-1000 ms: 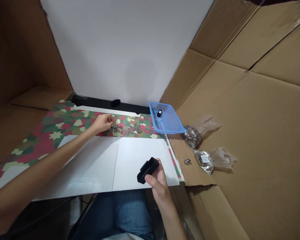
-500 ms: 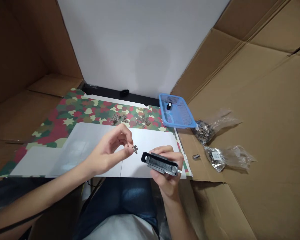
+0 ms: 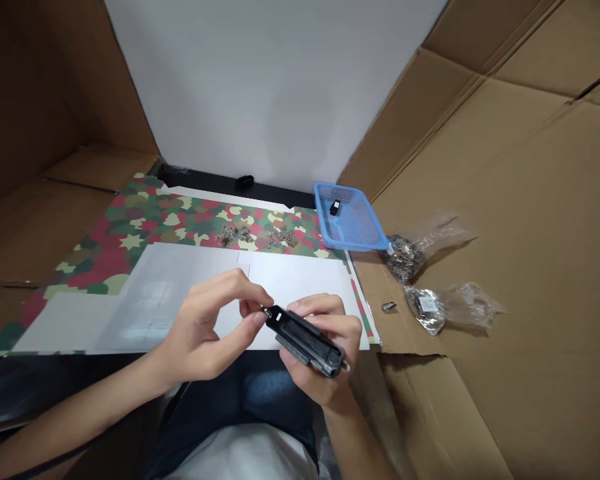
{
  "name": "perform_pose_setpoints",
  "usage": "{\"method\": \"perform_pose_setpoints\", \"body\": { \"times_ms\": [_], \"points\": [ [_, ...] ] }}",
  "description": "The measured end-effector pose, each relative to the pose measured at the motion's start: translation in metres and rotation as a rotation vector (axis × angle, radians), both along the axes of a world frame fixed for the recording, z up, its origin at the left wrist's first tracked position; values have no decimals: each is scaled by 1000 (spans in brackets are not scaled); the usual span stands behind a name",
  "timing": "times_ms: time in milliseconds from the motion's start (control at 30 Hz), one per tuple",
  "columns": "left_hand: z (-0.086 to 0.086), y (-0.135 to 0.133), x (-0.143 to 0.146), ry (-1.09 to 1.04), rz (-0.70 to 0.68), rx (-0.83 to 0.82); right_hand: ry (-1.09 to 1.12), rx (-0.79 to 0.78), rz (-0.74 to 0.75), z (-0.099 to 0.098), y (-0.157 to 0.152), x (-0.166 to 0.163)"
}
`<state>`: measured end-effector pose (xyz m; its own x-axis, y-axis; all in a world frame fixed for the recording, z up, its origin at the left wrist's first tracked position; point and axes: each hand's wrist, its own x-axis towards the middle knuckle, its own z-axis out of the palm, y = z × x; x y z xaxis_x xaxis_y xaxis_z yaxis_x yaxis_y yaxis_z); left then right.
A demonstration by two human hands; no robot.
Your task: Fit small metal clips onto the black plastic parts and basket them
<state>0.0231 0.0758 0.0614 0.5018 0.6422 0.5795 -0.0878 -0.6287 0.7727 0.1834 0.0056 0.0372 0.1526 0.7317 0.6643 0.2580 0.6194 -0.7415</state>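
My right hand (image 3: 325, 360) grips a long black plastic housing (image 3: 305, 340) above the near edge of the white sheets (image 3: 180, 293). My left hand (image 3: 215, 327) pinches a small metal clip (image 3: 266, 311) between thumb and forefinger, right at the housing's upper left end. Both hands hover over my lap in front of the table. Two little heaps of the same metal clips (image 3: 257, 235) lie on the camouflage-patterned mat (image 3: 135, 227) farther back.
A blue mesh basket (image 3: 367, 230) with one small black part (image 3: 335, 207) sits at the mat's right end. Two clear bags of metal parts (image 3: 423, 280) and a loose metal piece (image 3: 389, 307) lie on cardboard to the right. Cardboard walls stand on both sides, a white panel behind.
My left hand picked a clip from the heap on the mat and brought it back to the housing. My right hand turned the housing and raised it toward the left hand.
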Motion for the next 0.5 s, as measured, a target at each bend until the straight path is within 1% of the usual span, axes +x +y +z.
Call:
{"method": "perform_pose_setpoints", "body": {
  "times_ms": [133,267,400,500],
  "points": [
    [2,1,-1,31,-31,-28,-48,10,-16,0,-2,1],
    [6,3,-3,104,-49,33,-62,15,-17,-2,-2,4],
    [12,4,-5,188,-44,117,-33,19,21,-3,-2,5],
    [15,4,-6,187,-60,110,-24,14,26,-2,-3,5]
  ]
}}
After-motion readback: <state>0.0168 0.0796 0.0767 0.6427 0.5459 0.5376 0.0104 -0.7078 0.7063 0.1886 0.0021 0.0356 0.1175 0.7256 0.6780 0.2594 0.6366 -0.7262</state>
